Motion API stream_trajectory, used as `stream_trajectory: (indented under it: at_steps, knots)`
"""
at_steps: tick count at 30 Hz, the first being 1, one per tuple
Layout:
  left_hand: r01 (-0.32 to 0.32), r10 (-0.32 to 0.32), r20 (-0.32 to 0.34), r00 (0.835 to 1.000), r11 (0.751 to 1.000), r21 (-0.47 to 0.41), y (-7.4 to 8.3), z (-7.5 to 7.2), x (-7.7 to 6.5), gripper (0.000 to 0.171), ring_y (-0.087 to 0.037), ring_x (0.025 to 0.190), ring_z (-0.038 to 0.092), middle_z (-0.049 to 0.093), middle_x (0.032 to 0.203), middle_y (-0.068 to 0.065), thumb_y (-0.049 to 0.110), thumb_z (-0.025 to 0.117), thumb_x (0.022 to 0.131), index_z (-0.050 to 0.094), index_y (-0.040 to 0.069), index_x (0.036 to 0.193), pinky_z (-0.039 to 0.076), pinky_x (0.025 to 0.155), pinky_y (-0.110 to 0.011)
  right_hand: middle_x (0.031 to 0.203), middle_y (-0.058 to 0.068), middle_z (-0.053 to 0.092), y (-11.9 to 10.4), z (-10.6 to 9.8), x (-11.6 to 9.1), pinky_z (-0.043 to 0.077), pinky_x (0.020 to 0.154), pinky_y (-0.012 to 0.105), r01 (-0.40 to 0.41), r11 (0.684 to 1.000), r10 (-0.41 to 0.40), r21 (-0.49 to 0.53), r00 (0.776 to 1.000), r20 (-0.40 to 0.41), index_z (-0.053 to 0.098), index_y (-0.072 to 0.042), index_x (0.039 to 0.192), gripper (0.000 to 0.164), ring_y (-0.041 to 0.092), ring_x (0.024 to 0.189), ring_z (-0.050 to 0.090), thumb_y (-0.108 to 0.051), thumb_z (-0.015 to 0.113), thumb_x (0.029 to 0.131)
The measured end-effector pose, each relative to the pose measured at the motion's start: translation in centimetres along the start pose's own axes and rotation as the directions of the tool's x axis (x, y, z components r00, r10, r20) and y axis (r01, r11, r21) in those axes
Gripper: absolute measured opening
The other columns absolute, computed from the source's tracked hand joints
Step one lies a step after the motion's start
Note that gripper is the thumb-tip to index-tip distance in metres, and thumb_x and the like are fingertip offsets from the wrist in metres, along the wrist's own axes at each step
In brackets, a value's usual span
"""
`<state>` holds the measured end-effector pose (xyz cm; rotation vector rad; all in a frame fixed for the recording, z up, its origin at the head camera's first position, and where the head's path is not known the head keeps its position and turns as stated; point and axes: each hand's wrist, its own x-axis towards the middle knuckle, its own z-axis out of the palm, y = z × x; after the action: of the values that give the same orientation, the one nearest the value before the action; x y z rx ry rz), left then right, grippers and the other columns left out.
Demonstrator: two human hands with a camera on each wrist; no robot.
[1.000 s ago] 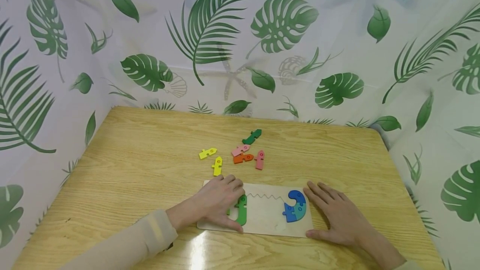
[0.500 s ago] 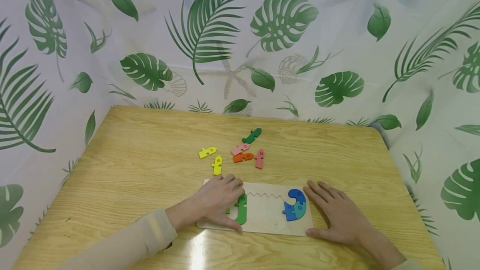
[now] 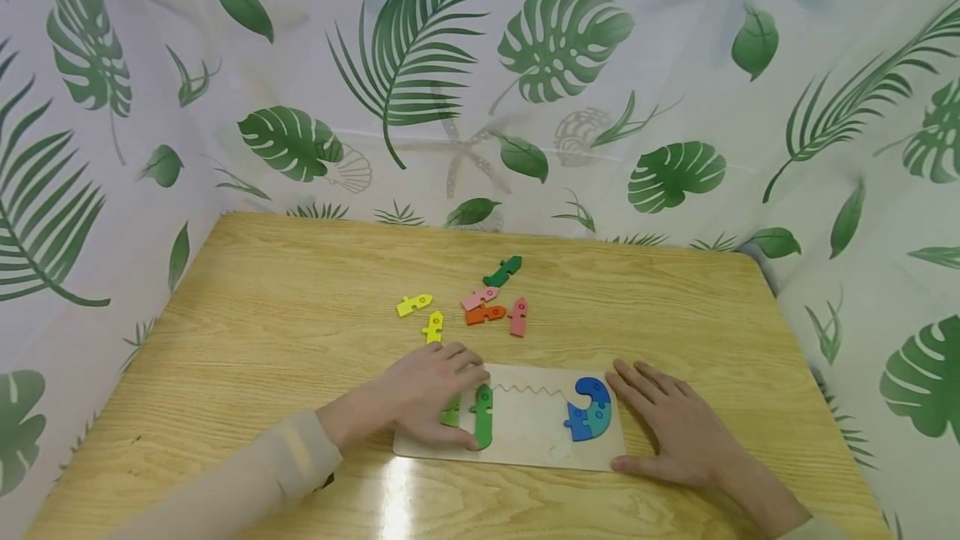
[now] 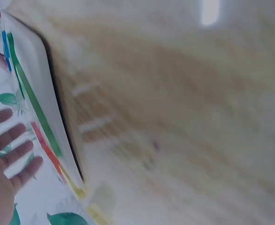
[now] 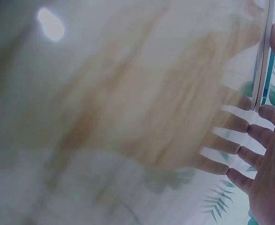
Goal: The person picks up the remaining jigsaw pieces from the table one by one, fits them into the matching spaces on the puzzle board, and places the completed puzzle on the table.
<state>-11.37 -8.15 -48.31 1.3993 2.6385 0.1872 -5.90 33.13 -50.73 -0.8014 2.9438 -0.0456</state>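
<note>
Left hand (image 3: pixel 427 394): being held loosely spread over the board (image 3: pixel 528 427), contact unclear.
Right hand (image 3: pixel 671 423): being rested outspread at its edge.
Board: being borne by the table (image 3: pixel 300 332), green pieces (image 3: pixel 483 423) and blue pieces (image 3: pixel 592 419) showing.

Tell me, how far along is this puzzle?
Perhaps halfway. Done: three blue-toned pieces sit joined at one end of the wooden board. In hand: the left hand partly hides the green pieces at the other end; the right hand rests by the board's edge. Remaining: two yellow pieces, two pink pieces, an orange piece and a dark green piece lie loose beyond.
</note>
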Motion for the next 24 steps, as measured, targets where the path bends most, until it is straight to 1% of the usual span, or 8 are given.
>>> stream_trajectory:
  at_steps: [2,8,14,19,22,24]
  knots:
    - [-0.014,0.014,0.003,1.000,1.000,-0.020,-0.4,-0.2,-0.1,0.087,-0.023,0.143,0.052,0.057,0.154,-0.003,0.079,0.059,0.090,0.053,0.020,0.153,0.049,0.117,-0.046,0.172,0.007,0.038,0.0,0.0,0.0,0.043,0.117,0.065,0.000,1.000,0.000,0.000,1.000,0.002,0.037,-0.020,0.165,0.112,0.039,0.156,0.037,-0.090,0.058,0.081]
    - [-0.042,0.041,-0.012,0.999,0.999,-0.024,-1.3,-0.4,-0.4,0.083,-0.023,0.143,0.053,0.059,0.152,-0.004,0.076,0.060,0.091,0.055,0.020,0.151,0.048,0.117,-0.045,0.172,0.007,0.037,0.1,0.2,0.0,0.043,0.117,0.066,-0.001,1.000,0.001,0.003,1.000,0.002,0.037,-0.020,0.166,0.112,0.039,0.156,0.037,-0.090,0.058,0.081]
    - [-0.029,0.029,-0.004,1.000,1.000,0.012,-2.6,-0.5,-0.5,0.080,-0.024,0.144,0.052,0.058,0.153,-0.003,0.076,0.058,0.092,0.056,0.021,0.151,0.046,0.120,-0.047,0.172,0.007,0.037,0.1,0.2,0.0,0.042,0.118,0.065,-0.001,1.000,0.001,0.006,1.000,0.004,0.036,-0.020,0.166,0.112,0.039,0.156,0.037,-0.090,0.059,0.081]
    - [-0.028,0.030,-0.039,0.999,0.998,0.057,-3.5,-0.9,-0.7,0.081,-0.027,0.141,0.055,0.061,0.150,-0.006,0.076,0.059,0.091,0.057,0.018,0.148,0.045,0.120,-0.049,0.172,0.008,0.038,0.0,0.0,-0.1,0.042,0.118,0.065,0.000,1.000,0.000,0.007,1.000,-0.002,0.037,-0.020,0.165,0.112,0.040,0.156,0.038,-0.090,0.060,0.081]
    - [-0.023,0.026,-0.052,0.998,0.998,0.055,-4.1,-1.2,-0.9,0.081,-0.029,0.141,0.056,0.061,0.149,-0.008,0.074,0.061,0.091,0.057,0.016,0.148,0.044,0.121,-0.050,0.171,0.008,0.039,-0.1,0.0,0.0,0.042,0.117,0.065,0.004,1.000,-0.004,0.008,1.000,-0.012,0.038,-0.019,0.165,0.111,0.040,0.155,0.039,-0.089,0.060,0.081]
    - [-0.013,0.016,-0.048,0.999,0.998,0.055,-4.5,-1.3,-1.1,0.081,-0.030,0.141,0.056,0.061,0.150,-0.008,0.073,0.060,0.091,0.057,0.016,0.149,0.044,0.122,-0.050,0.171,0.008,0.039,-0.1,0.0,0.0,0.042,0.117,0.065,0.005,1.000,-0.005,0.007,1.000,-0.017,0.038,-0.019,0.165,0.111,0.040,0.155,0.039,-0.089,0.061,0.081]
